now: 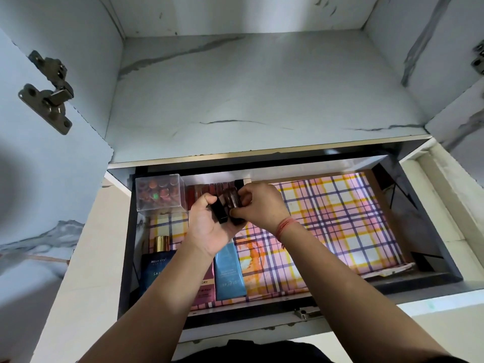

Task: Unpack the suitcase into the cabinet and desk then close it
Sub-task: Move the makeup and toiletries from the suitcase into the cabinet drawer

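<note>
over the open drawer (400, 205), the left hand (207, 229) curls around a few short, glossy black tubes (221, 212) lying in its palm, while the right hand (262, 203) pinches the end of 1 of them. just behind, reddish tubes (207, 191) stand in a row beside a clear box (159, 196), on a pink, yellow and purple checked liner (340, 218).

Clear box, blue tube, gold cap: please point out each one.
clear box (159, 193), head view, its middle.
blue tube (230, 270), head view, middle of body.
gold cap (162, 243), head view, its side.
</note>
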